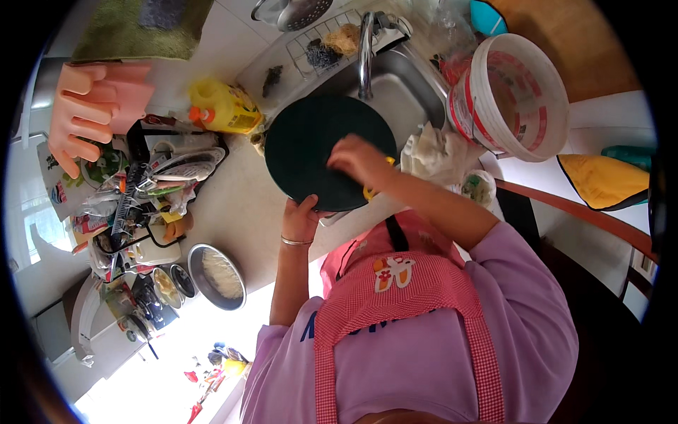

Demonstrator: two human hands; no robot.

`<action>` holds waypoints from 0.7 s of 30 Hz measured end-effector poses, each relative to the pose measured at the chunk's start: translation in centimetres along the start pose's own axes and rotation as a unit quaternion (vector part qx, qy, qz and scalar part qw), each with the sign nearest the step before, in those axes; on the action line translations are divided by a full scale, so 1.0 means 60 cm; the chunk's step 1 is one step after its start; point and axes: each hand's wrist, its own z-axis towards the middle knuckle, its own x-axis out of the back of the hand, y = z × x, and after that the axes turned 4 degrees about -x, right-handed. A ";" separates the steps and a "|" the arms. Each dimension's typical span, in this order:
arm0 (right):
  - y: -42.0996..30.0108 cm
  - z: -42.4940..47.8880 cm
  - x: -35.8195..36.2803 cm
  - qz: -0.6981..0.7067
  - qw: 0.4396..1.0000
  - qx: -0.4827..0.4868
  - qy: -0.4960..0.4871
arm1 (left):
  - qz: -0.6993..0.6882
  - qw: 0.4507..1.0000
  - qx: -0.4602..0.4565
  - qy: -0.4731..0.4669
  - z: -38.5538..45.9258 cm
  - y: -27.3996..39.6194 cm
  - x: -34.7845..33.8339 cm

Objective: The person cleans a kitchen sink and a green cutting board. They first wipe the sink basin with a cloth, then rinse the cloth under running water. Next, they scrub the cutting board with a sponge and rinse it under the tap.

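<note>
A round dark green board (302, 148) is tilted over the near side of the stainless steel sink (408, 79). My left hand (301, 220) grips its lower rim, the thumb lying on the upper face. Over the board's right half is my right hand (363, 161), blurred, with its fingers bent toward the surface. Whether those fingers touch the board or hold something small cannot be made out. Yellow trim (369, 193) shows on the board's right edge, partly covered by my right wrist. Above the basin curves a chrome faucet (366, 58).
A white bucket (559, 106) and a crumpled cloth (431, 153) stand right of the sink. To the left are a yellow detergent bottle (233, 108), pink rubber gloves (85, 114), cluttered utensils (183, 164) and a metal bowl (193, 265) of pale shreds. A wire rack (296, 50) holds scrubbers behind.
</note>
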 end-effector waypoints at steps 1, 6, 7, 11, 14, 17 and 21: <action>0.026 0.005 0.012 -0.022 0.999 -0.029 0.026 | -0.006 1.000 -0.003 -0.005 -0.007 -0.002 0.000; 0.071 -0.014 0.013 0.012 0.996 -0.084 0.034 | -0.016 1.000 -0.018 -0.009 -0.002 -0.017 0.005; 0.035 -0.026 0.001 0.036 0.997 -0.062 -0.001 | -0.009 1.000 -0.024 -0.004 -0.001 -0.019 0.011; 0.016 -0.044 0.009 0.076 0.993 0.029 -0.089 | -0.005 1.000 -0.027 0.005 -0.001 -0.017 0.027; 0.094 -0.030 0.053 0.014 0.996 -0.057 -0.060 | 0.012 0.999 -0.038 0.008 -0.001 -0.008 0.017; 0.048 -0.031 0.046 0.049 0.993 -0.009 -0.111 | 0.006 0.999 -0.030 0.018 0.006 -0.005 0.018; 0.039 -0.031 0.047 0.074 0.987 0.022 -0.144 | 0.000 1.000 -0.024 -0.009 0.006 0.000 0.020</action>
